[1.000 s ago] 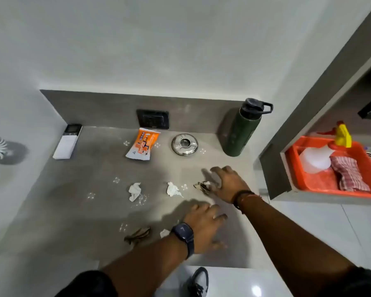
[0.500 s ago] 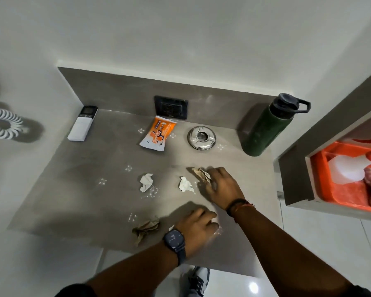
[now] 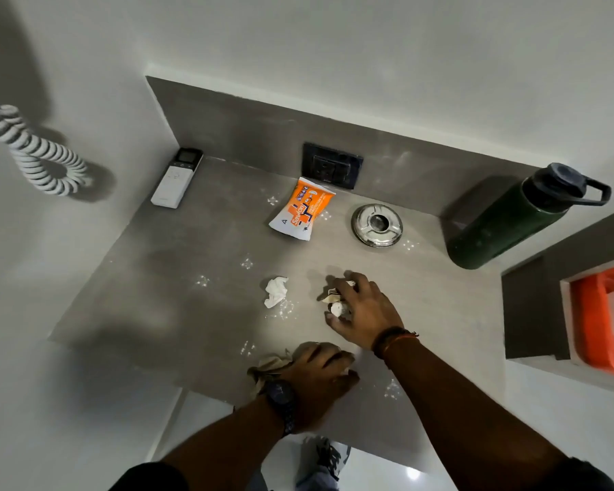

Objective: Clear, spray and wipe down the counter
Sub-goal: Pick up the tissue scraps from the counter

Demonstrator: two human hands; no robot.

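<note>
My right hand is cupped over a little clump of crumpled paper scraps mid-counter, fingers curled round them so the litter comes up in one grab. My left hand lies palm-down on a brown scrap at the front edge of the counter; whether it grips, I cannot tell. One white tissue wad lies loose, left of the right hand.

The table's left half lies open — only a crumpled tissue mid-way. Along the back wall stand a remote, wipes packet, steel ashtray and green bottle — blocking that edge.
</note>
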